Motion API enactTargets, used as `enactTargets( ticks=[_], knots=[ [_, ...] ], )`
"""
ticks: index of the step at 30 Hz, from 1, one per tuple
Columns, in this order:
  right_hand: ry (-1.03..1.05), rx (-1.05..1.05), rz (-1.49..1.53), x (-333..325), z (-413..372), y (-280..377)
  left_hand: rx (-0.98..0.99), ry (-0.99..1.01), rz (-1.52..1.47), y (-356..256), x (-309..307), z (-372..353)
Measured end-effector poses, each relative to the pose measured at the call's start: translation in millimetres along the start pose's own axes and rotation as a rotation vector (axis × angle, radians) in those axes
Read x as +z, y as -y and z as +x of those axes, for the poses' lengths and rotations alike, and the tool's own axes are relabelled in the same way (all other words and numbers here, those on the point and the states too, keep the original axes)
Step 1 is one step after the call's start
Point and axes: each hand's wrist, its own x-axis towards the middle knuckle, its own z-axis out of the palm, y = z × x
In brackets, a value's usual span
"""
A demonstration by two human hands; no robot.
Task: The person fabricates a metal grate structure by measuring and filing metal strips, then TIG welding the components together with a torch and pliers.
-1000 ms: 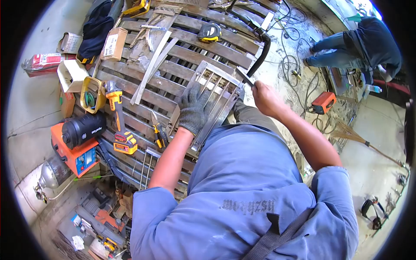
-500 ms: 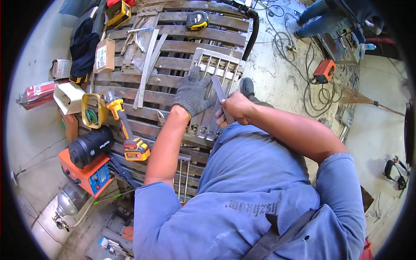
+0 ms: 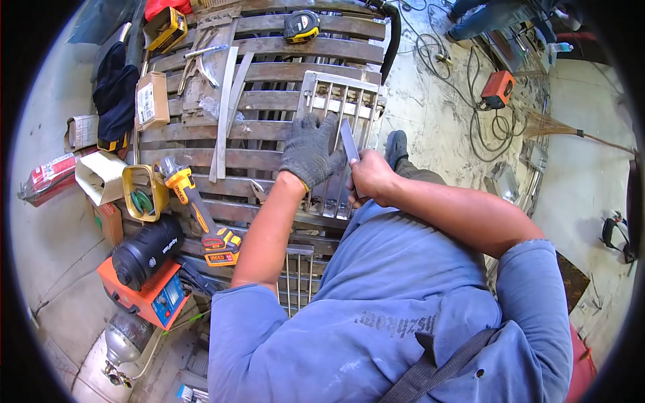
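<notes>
A silver, barred metal frame (image 3: pixel 342 101) lies at right on the brown slatted desk (image 3: pixel 269 101) — the grey-gloved left hand (image 3: pixel 311 151) resting atop, fingers spread; the bare right hand (image 3: pixel 373 176) grasps a flat grey metal bar (image 3: pixel 349 142). Firm bracing, steady angle seem wisest.

Lighting: bright, diffuse about my right grip (image 3: pixel 371 177); floor (image 3: pixel 426 111) beyond it palest. Shadows: dark gaps in the slatted surface (image 3: pixel 259 159) left of that grip. Distortion: wide-angle bowing, black corners far from my grip. Focus: clear at my grip, softer outward.
</notes>
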Motion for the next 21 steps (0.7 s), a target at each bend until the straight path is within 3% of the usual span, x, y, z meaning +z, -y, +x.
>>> enactTargets(
  ticks=[4,13,21],
  knots=[
    [-0.028,-0.076,-0.094,5.6,11.1,-7.0,-0.057,-0.142,0.024,-10.2,21.1,-6.6],
    [-0.068,-0.006,0.122,11.6,38.2,-17.3,-0.077,-0.196,0.051,-6.5,38.0,-5.0],
    [-0.096,-0.032,0.012,11.7,30.5,-7.5,-0.065,-0.228,0.065,-7.6,37.6,-5.5]
  ],
)
